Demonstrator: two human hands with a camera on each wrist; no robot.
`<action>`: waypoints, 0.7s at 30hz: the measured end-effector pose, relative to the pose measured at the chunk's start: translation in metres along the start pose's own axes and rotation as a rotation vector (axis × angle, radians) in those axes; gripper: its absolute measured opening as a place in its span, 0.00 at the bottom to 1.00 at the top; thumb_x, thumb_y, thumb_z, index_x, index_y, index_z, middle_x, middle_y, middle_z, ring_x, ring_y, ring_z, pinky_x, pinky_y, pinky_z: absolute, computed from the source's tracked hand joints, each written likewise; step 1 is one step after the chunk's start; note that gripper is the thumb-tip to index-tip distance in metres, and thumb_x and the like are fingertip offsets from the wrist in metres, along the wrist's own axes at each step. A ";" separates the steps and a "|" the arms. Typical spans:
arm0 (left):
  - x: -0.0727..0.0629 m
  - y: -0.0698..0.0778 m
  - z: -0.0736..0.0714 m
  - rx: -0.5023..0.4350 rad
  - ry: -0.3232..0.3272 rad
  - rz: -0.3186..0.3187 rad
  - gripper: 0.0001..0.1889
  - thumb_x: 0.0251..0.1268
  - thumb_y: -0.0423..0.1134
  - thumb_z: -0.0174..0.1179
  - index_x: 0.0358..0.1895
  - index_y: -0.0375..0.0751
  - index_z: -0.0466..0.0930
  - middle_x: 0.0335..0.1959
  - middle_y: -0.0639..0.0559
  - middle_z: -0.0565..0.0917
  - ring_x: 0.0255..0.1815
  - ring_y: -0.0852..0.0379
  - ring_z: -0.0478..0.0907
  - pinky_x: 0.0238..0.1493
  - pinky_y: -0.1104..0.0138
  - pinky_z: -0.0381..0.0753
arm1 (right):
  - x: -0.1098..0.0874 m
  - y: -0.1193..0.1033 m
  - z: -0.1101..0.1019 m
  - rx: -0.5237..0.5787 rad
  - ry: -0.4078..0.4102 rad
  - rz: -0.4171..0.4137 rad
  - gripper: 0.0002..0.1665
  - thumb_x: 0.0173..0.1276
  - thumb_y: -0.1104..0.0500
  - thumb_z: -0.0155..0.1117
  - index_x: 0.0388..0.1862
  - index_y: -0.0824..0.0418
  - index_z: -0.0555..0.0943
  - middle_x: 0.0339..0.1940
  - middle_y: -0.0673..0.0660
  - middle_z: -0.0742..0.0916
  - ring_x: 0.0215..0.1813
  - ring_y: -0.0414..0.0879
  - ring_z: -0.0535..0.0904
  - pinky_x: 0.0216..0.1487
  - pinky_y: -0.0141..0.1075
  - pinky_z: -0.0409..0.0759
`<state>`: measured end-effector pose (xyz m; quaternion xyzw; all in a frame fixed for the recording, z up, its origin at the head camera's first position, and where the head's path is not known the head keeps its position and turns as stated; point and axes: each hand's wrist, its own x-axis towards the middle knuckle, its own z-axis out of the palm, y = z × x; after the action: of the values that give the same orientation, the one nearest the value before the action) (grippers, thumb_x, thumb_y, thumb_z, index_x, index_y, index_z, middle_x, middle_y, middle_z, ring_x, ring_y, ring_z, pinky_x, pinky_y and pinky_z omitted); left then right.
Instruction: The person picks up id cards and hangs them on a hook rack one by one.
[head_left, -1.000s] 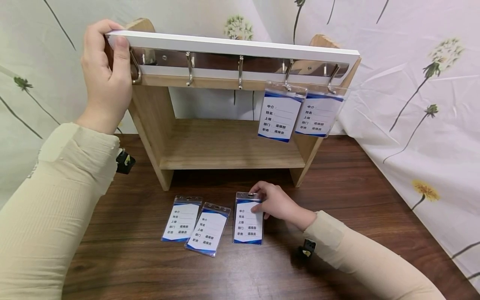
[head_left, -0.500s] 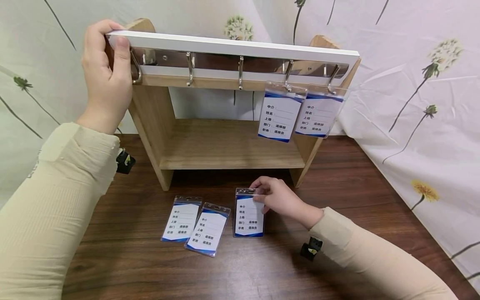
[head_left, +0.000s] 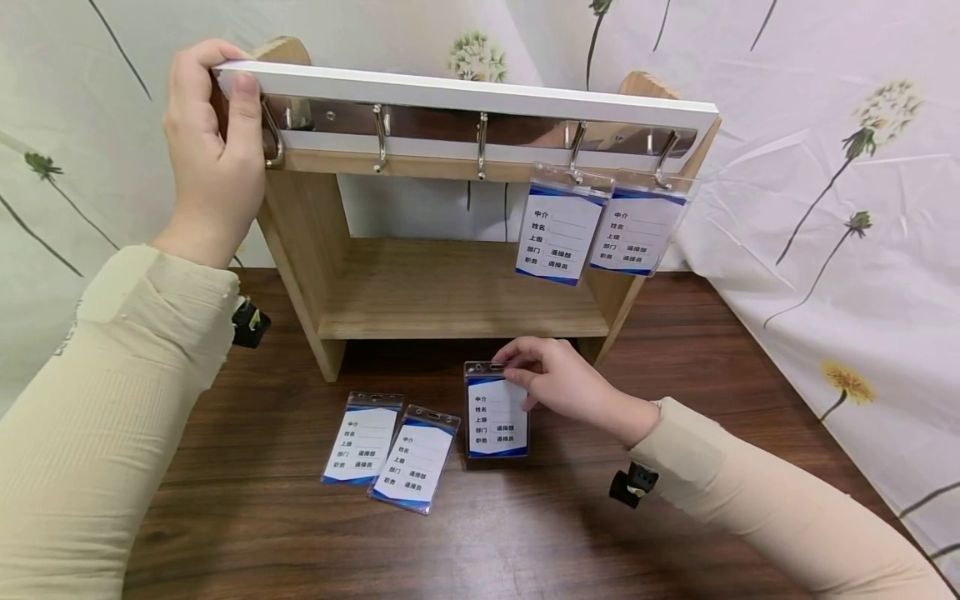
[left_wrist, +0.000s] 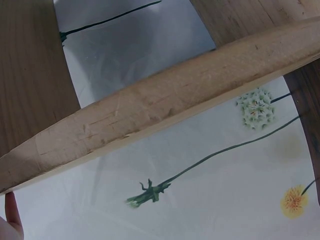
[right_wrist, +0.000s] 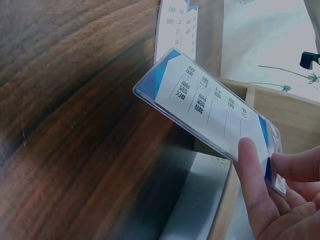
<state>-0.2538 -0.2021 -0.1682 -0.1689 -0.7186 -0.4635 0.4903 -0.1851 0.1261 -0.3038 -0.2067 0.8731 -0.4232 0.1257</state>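
Note:
My left hand [head_left: 217, 150] grips the left end of the white hook rail [head_left: 480, 87] on a wooden rack [head_left: 465, 287], thumb on its front face. Only a sliver of that hand shows at the lower left of the left wrist view. My right hand [head_left: 566, 383] pinches a clear badge holder [head_left: 497, 417] near its slotted top edge. In the right wrist view this badge holder [right_wrist: 205, 107] is tilted up off the table, its printed card facing up. Two more badge holders lie overlapping on the table: one [head_left: 363, 442] at the left, another [head_left: 416, 458] beside it.
Two badge holders hang from the rail's two rightmost hooks: one [head_left: 561, 233] and, behind its edge, a second [head_left: 637, 229]. The middle hook [head_left: 482, 146] and those to its left carry nothing. Dark wood table [head_left: 480, 550] below, flower-printed cloth [head_left: 825, 167] behind.
My right hand has lifted the badge holder off the table and carried it slightly towards the rack. My left hand stays on the rail's end.

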 end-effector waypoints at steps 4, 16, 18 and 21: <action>0.000 0.001 0.001 -0.008 0.005 -0.006 0.10 0.74 0.36 0.47 0.50 0.50 0.76 0.42 0.70 0.69 0.48 0.71 0.67 0.55 0.73 0.62 | 0.000 -0.008 -0.006 -0.036 0.008 -0.041 0.13 0.73 0.66 0.57 0.54 0.64 0.81 0.46 0.62 0.88 0.24 0.46 0.84 0.31 0.36 0.84; 0.000 0.001 0.001 -0.036 0.009 -0.009 0.09 0.74 0.35 0.47 0.49 0.52 0.75 0.43 0.67 0.70 0.47 0.71 0.68 0.53 0.75 0.63 | 0.000 -0.032 -0.023 -0.051 0.024 -0.102 0.14 0.74 0.66 0.55 0.55 0.64 0.80 0.49 0.62 0.87 0.27 0.47 0.85 0.33 0.36 0.84; 0.000 0.001 0.001 -0.029 0.007 -0.008 0.09 0.75 0.35 0.47 0.49 0.51 0.75 0.43 0.68 0.70 0.47 0.71 0.68 0.53 0.75 0.63 | 0.001 -0.035 -0.026 -0.047 0.027 -0.101 0.14 0.75 0.66 0.55 0.55 0.65 0.80 0.50 0.62 0.86 0.27 0.46 0.84 0.33 0.36 0.84; 0.000 0.001 0.000 -0.014 0.005 -0.008 0.09 0.75 0.36 0.47 0.50 0.49 0.76 0.43 0.70 0.69 0.48 0.71 0.68 0.54 0.74 0.63 | 0.001 -0.040 -0.030 -0.052 0.035 -0.088 0.13 0.75 0.64 0.56 0.55 0.64 0.80 0.50 0.61 0.86 0.28 0.46 0.84 0.33 0.37 0.84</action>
<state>-0.2533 -0.2012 -0.1676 -0.1685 -0.7147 -0.4709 0.4890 -0.1878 0.1236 -0.2540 -0.2407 0.8759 -0.4091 0.0863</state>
